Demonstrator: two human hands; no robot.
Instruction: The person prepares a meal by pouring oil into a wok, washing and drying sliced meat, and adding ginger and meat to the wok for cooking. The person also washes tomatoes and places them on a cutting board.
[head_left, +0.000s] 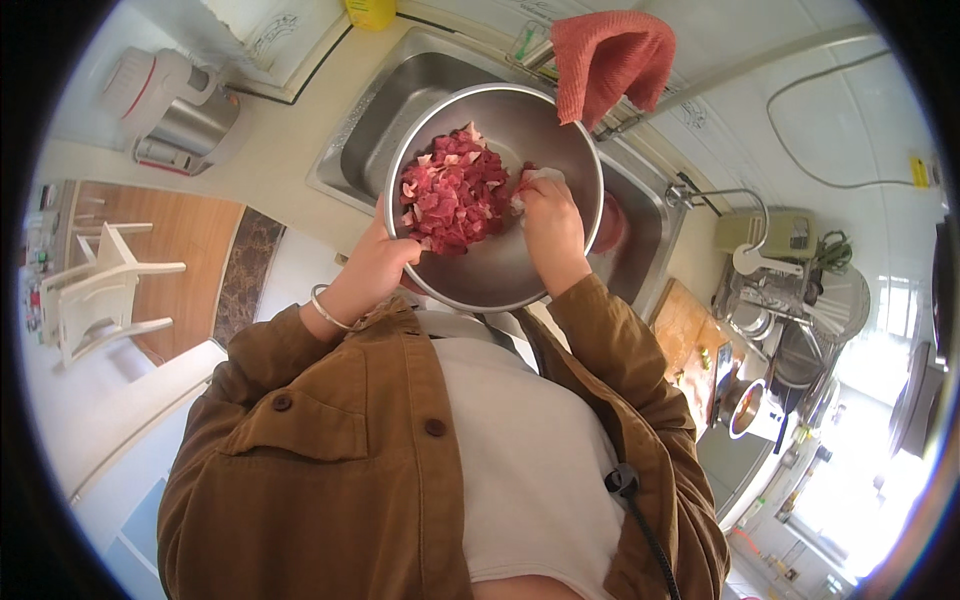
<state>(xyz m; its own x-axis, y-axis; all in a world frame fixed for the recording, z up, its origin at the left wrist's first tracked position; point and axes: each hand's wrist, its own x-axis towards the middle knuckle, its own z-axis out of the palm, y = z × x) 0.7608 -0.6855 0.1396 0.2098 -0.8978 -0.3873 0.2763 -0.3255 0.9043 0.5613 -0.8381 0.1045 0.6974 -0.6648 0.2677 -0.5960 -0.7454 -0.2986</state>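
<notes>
My left hand (379, 259) grips the left rim of a large stainless steel bowl (499, 281), its thumb over the edge and its other fingers hidden below. A heap of chopped raw red meat (456, 195) with pale fatty bits lies in the bowl's left half. Inside the right half, my right hand (553, 229) is closed on a crumpled white paper or cloth (544, 177), stained reddish, near the bowl's inner surface. A small reddish piece shows beside the fingertips; whether it is meat or stained wad I cannot tell. The bowl is held above the sink.
Beneath the bowl is a double-basin steel sink (360, 112), with a reddish round thing (609, 225) in the right basin. A red cloth (611, 60) hangs at the bowl's far edge. The faucet (679, 196), cutting board (686, 337) and dish rack (776, 300) stand right, an appliance (184, 112) left.
</notes>
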